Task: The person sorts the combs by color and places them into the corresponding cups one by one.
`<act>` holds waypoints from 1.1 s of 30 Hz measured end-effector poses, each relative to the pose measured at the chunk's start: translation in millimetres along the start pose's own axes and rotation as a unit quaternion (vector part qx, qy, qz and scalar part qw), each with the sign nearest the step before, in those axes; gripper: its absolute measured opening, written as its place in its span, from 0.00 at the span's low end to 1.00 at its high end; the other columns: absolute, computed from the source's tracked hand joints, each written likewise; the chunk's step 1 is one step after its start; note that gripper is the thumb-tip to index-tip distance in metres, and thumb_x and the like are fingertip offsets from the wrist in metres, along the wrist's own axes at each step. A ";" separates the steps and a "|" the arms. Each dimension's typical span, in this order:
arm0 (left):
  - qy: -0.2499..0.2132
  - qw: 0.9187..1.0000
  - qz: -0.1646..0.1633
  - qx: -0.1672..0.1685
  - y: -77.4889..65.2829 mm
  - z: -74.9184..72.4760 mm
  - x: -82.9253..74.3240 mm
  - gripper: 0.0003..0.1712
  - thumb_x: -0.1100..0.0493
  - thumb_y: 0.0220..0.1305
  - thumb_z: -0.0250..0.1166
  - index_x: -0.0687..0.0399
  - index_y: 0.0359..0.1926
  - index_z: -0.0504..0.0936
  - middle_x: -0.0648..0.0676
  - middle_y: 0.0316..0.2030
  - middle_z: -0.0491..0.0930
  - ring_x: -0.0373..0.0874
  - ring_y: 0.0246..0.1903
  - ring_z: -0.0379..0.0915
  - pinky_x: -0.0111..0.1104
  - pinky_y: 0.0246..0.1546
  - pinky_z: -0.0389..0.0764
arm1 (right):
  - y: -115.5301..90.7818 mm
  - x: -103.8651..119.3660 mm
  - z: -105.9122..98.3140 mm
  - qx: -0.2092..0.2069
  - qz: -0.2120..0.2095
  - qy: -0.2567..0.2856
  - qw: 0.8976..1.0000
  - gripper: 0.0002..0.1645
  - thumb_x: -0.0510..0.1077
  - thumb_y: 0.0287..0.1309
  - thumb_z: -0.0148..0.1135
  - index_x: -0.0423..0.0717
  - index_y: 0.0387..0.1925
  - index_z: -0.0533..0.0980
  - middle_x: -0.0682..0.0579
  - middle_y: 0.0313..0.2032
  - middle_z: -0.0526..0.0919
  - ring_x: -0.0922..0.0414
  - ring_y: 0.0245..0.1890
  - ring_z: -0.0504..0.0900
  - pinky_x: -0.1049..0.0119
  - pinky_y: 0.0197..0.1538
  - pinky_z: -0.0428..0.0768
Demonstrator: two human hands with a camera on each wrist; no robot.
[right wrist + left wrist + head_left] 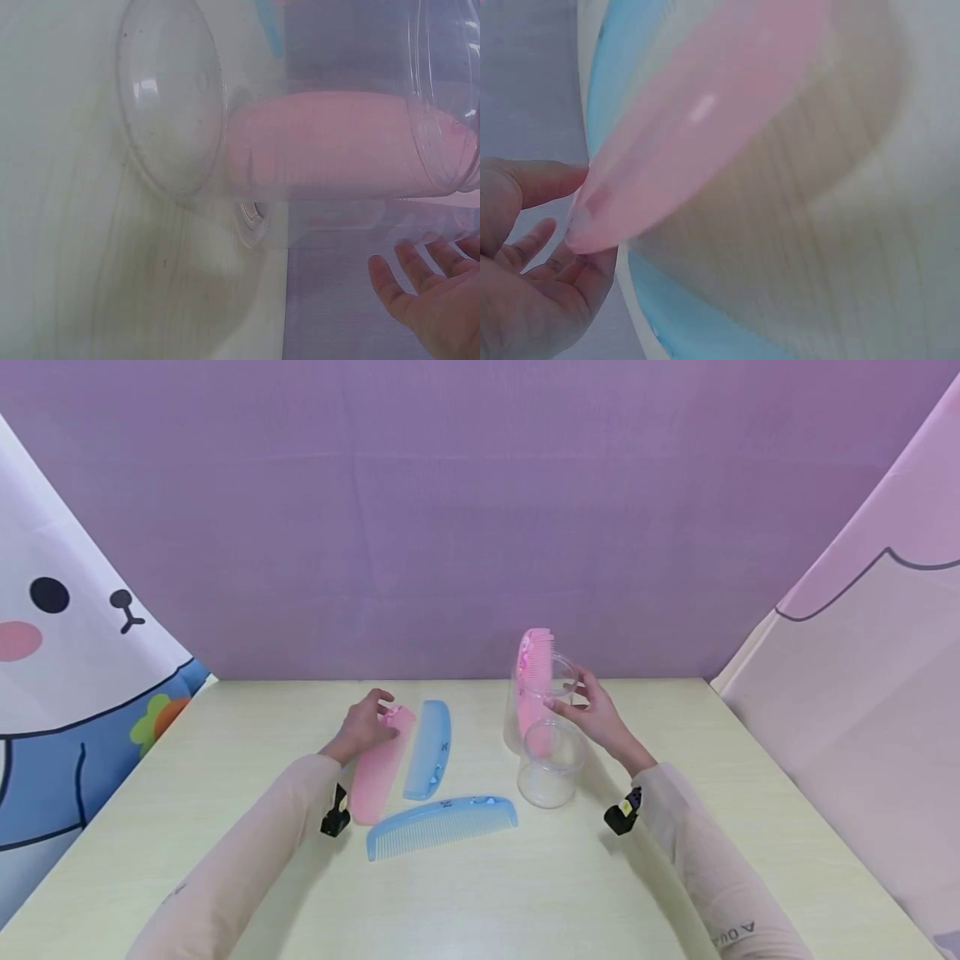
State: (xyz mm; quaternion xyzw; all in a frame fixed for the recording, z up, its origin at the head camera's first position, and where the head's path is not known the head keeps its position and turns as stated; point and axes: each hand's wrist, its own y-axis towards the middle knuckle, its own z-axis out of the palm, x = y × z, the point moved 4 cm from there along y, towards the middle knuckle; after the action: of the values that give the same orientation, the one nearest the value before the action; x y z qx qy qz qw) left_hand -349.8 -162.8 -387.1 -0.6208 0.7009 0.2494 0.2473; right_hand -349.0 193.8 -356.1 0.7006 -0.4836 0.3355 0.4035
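My left hand (365, 727) pinches the far end of a pink comb (381, 768); in the left wrist view, thumb and fingers sit on opposite sides of the comb's end. Two clear plastic cups stand to the right. A second pink comb (534, 668) is upright in the farther cup (564, 673), its top above the rim. The nearer cup (551, 781) is in front. My right hand (600, 718) is at the right side of the farther cup, fingers spread and loosely bent. In the right wrist view its fingertips lie close to the clear wall; contact is hard to tell.
One blue comb (429, 750) lies beside the pink comb, on its right. Another blue comb (442, 827) lies crosswise nearer me, teeth toward me. All this is on a pale wooden table (480, 910). A purple backdrop (465, 527) rises behind its far edge.
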 end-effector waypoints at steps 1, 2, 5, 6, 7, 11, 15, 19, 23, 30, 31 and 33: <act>-0.006 1.000 0.001 0.000 -0.1 -1.3 -0.9 0.33 0.67 0.52 0.63 0.64 0.59 0.60 0.70 0.52 0.71 0.62 0.47 0.72 0.47 0.49 0.75 | -0.3 0.1 -0.1 -0.001 0.000 0.000 1.000 0.48 0.49 0.52 0.64 0.44 0.68 0.49 0.43 0.65 0.58 0.44 0.62 0.62 0.48 0.59 0.70; -0.012 1.000 0.000 0.001 0.0 -2.1 -1.5 0.33 0.67 0.52 0.63 0.64 0.59 0.60 0.70 0.52 0.71 0.62 0.47 0.71 0.47 0.49 0.75 | -0.5 0.1 -0.4 -0.001 -0.001 0.000 1.000 0.47 0.49 0.52 0.64 0.45 0.68 0.50 0.43 0.65 0.58 0.44 0.62 0.62 0.48 0.59 0.70; -0.024 1.000 -0.004 0.002 1.2 -4.9 -3.6 0.33 0.67 0.53 0.62 0.64 0.59 0.61 0.70 0.52 0.71 0.61 0.48 0.71 0.46 0.48 0.75 | -1.1 0.6 -0.8 0.000 -0.002 0.000 1.000 0.47 0.48 0.53 0.64 0.46 0.68 0.50 0.43 0.65 0.58 0.44 0.62 0.62 0.48 0.59 0.70; -0.028 1.000 -0.005 0.001 1.5 -6.0 -4.2 0.33 0.67 0.53 0.62 0.64 0.59 0.61 0.70 0.52 0.71 0.61 0.48 0.71 0.46 0.48 0.76 | -1.1 0.6 -0.9 0.000 -0.001 0.001 1.000 0.46 0.49 0.52 0.64 0.46 0.67 0.50 0.43 0.65 0.58 0.44 0.63 0.62 0.48 0.59 0.70; -0.029 1.000 -0.005 0.000 1.7 -7.1 -4.9 0.32 0.67 0.53 0.62 0.64 0.59 0.61 0.70 0.52 0.71 0.61 0.48 0.71 0.45 0.47 0.76 | -1.0 0.6 -0.9 0.000 -0.001 0.002 1.000 0.46 0.49 0.52 0.64 0.46 0.67 0.50 0.44 0.65 0.58 0.44 0.63 0.62 0.48 0.59 0.70; -0.036 0.999 -0.017 0.004 3.2 -11.7 -6.4 0.33 0.66 0.54 0.62 0.63 0.60 0.59 0.69 0.51 0.71 0.57 0.44 0.73 0.39 0.41 0.79 | -0.7 1.3 -1.0 0.002 -0.001 0.001 1.000 0.46 0.49 0.53 0.64 0.46 0.67 0.50 0.44 0.65 0.58 0.44 0.63 0.62 0.47 0.59 0.70; -0.054 0.998 -0.034 0.012 3.3 -17.6 -8.8 0.34 0.65 0.56 0.61 0.61 0.61 0.57 0.68 0.51 0.70 0.54 0.38 0.74 0.36 0.34 0.81 | -0.8 1.2 -1.1 0.000 0.003 0.000 1.000 0.46 0.50 0.53 0.64 0.46 0.67 0.50 0.44 0.65 0.58 0.44 0.63 0.62 0.47 0.59 0.69; -0.067 0.997 -0.047 0.016 3.6 -23.8 -11.3 0.34 0.64 0.57 0.61 0.59 0.62 0.56 0.67 0.52 0.69 0.54 0.39 0.73 0.36 0.34 0.82 | -0.6 0.6 -1.1 -0.001 0.002 0.001 1.000 0.47 0.49 0.53 0.64 0.45 0.68 0.50 0.43 0.65 0.58 0.44 0.63 0.62 0.47 0.59 0.69; -0.072 0.996 -0.047 0.010 5.8 -29.7 -14.4 0.33 0.64 0.57 0.61 0.59 0.62 0.57 0.66 0.52 0.68 0.55 0.42 0.73 0.37 0.37 0.82 | 0.3 -1.4 -0.7 0.000 0.005 0.003 1.000 0.48 0.49 0.52 0.64 0.44 0.68 0.49 0.44 0.65 0.58 0.44 0.63 0.62 0.47 0.59 0.69; -0.094 0.995 -0.028 0.000 8.8 -38.5 -25.0 0.32 0.66 0.57 0.61 0.60 0.61 0.58 0.67 0.52 0.69 0.56 0.44 0.72 0.40 0.40 0.82 | 0.5 -2.0 -0.1 0.000 0.008 0.000 1.000 0.47 0.50 0.52 0.64 0.45 0.68 0.50 0.44 0.65 0.58 0.45 0.63 0.62 0.47 0.59 0.70; -0.096 0.995 -0.026 -0.001 9.1 -39.4 -26.8 0.32 0.66 0.57 0.61 0.60 0.61 0.58 0.67 0.52 0.69 0.57 0.44 0.72 0.41 0.41 0.81 | 0.5 -2.0 -0.2 0.000 0.009 0.001 1.000 0.47 0.50 0.52 0.64 0.46 0.68 0.50 0.44 0.65 0.58 0.45 0.63 0.62 0.48 0.59 0.70; -0.098 0.995 -0.024 -0.004 10.1 -41.2 -30.1 0.31 0.65 0.58 0.60 0.60 0.61 0.59 0.66 0.52 0.68 0.57 0.45 0.71 0.43 0.43 0.80 | 0.4 -1.9 -0.4 0.003 0.015 0.002 1.000 0.47 0.50 0.53 0.64 0.47 0.68 0.50 0.45 0.65 0.57 0.45 0.63 0.62 0.48 0.59 0.70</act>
State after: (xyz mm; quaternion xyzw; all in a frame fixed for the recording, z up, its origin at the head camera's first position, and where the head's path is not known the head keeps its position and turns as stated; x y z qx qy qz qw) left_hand -358.1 -166.3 -335.9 -0.6109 0.6572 0.3060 0.3182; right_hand -350.0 194.9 -357.5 0.6940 -0.4922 0.3440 0.3972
